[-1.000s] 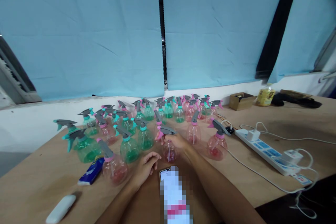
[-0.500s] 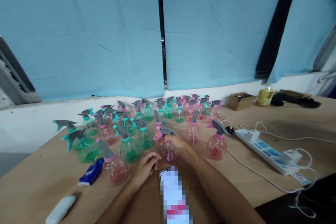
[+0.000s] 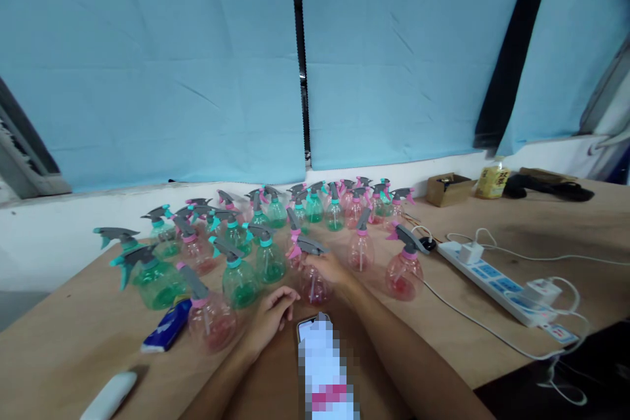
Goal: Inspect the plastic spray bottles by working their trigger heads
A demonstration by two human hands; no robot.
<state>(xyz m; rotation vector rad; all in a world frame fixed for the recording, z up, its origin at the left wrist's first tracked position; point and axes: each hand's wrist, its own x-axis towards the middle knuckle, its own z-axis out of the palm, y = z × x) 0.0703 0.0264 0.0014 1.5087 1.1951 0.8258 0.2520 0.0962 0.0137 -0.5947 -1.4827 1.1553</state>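
Note:
My right hand (image 3: 329, 268) grips the neck of a pink spray bottle (image 3: 312, 282) with a grey trigger head, standing upright on the wooden table (image 3: 492, 354). My left hand (image 3: 272, 312) rests on the table just in front of it, fingers loosely curled, holding nothing. Several pink and green spray bottles stand around, among them a pink one (image 3: 207, 318) left of my left hand and a green one (image 3: 239, 279) behind it. A phone (image 3: 309, 325) lies between my forearms, partly hidden by a blurred patch.
A white power strip (image 3: 495, 279) with plugged chargers and cables lies at the right. A blue packet (image 3: 165, 333) and a white oblong object (image 3: 109, 396) lie at the front left. A cardboard box (image 3: 445, 188) and a yellow bottle (image 3: 492, 178) stand by the far wall.
Only the view has shifted slightly; my hands and the gripped bottle stay where they were.

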